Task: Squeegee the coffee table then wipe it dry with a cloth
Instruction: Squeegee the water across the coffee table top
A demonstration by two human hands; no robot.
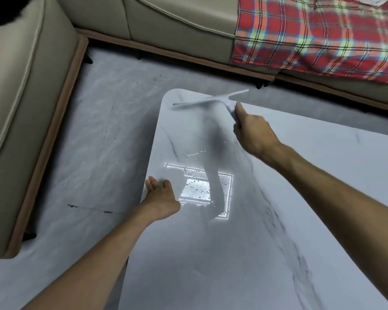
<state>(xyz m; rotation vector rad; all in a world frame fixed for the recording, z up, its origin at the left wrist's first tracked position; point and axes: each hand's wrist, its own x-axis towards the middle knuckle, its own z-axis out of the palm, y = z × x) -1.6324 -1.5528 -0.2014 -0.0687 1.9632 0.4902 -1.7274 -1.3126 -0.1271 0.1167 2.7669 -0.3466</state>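
Squeegee (208, 100) blade runs crosswise over far tabletop (211, 253) corner, R hand (253, 133) fingers wrapped on handle; droplets (197, 189) nearer, beside L hand (160, 194), fingers loose on edge.

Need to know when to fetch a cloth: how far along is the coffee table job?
Nothing looks finished yet. In hand: the right hand grips the squeegee, its blurred blade at the far corner of the coffee table, while the left hand rests on the left edge. Left: water droplets show in the light reflection, so squeegeeing remains; the dry wipe has not begun, and no cloth is in view.
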